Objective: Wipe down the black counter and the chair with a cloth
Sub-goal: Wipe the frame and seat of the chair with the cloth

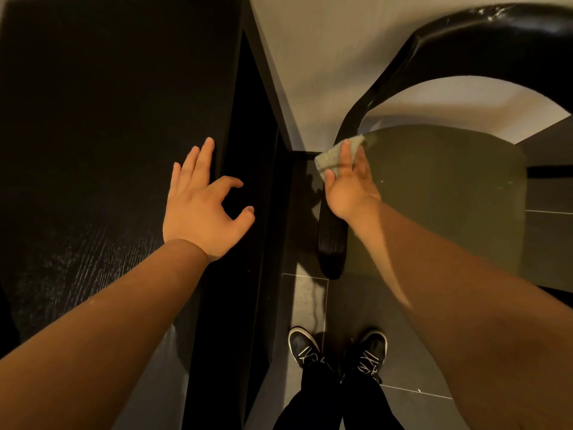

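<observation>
**Wiping the chair arm, counter alongside**

Right hand (pixel 348 184) gripping a grey cloth (pixel 333 155) – thumb and fingers clamped on it – against the curved arm of the black chair (pixel 465 32), beside the seat (pixel 434 187). Left hand (pixel 201 206) empty, fingers spread, above the black counter (pixel 93 119). Best done pressing flat, following the curve.

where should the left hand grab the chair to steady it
Likely the near end of the black armrest of the chair, from above: it is a narrow bar, bare this side of the right hand holding the cloth, and closest to the open left hand.
</observation>
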The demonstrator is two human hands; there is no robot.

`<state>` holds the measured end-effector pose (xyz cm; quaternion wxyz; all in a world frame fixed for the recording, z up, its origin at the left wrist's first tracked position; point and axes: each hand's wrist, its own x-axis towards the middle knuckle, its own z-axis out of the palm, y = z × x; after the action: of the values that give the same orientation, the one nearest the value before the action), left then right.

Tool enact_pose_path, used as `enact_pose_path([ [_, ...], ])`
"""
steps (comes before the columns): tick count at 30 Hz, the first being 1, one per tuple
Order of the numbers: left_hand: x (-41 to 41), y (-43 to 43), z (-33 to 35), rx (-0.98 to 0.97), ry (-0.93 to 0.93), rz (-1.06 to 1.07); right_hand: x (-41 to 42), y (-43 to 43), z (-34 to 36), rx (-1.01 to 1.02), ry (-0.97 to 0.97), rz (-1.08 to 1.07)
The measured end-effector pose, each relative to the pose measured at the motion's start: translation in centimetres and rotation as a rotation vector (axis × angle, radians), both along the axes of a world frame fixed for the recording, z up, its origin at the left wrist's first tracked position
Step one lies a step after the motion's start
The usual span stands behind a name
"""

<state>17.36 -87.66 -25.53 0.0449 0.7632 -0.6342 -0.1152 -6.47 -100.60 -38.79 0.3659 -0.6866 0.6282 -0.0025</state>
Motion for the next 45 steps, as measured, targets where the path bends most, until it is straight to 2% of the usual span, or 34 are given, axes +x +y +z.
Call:
enact_pose_path([
  [3,0.1,0.0,-0.1,-0.003,-0.012,0.000,0.5,1.5,0.3,-0.013,-0.001,0.003],
  [8,0.0,-0.2,0.1,0.011,-0.008,0.006,-2.2,7.5,1.2,-0.046,-0.011,0.183],
  [12,0.1,-0.1,-0.1,-0.009,-0.005,-0.001,-2.5,1.9,0.1,-0.162,0.044,0.346],
  [16,0.2,-0.3,-0.2,-0.006,-0.012,0.000,-1.3,-3.7,-0.2,-0.119,0.071,0.288],
  [20,0.2,-0.3,-0.1,-0.001,-0.010,-0.002,-0.4,1.5,1.6,-0.058,-0.003,0.203],
  [23,0.2,-0.4,0.0,0.004,-0.005,0.001,-1.5,5.8,1.8,0.024,-0.038,0.230],
  [25,0.2,-0.4,0.0,0.001,-0.004,0.001,-2.0,5.7,1.7,0.049,-0.061,0.285],
  [28,0.2,-0.4,-0.1,-0.001,-0.004,-0.001,-1.8,1.4,1.3,0.001,-0.038,0.314],
  [32,0.3,-0.5,-0.1,0.003,-0.002,0.003,-0.1,-3.5,1.1,-0.004,-0.032,0.206],
  [36,0.3,-0.6,-0.1,-0.010,0.013,0.001,0.2,0.5,1.1,-0.024,-0.091,0.096],
  [41,0.4,-0.7,-0.1,-0.006,0.017,0.004,-2.6,7.6,1.0,-0.024,-0.175,0.195],
  [45,0.5,-0.6,-0.2,-0.024,0.019,-0.005,-2.4,3.5,1.5,-0.029,-0.154,0.209],
])
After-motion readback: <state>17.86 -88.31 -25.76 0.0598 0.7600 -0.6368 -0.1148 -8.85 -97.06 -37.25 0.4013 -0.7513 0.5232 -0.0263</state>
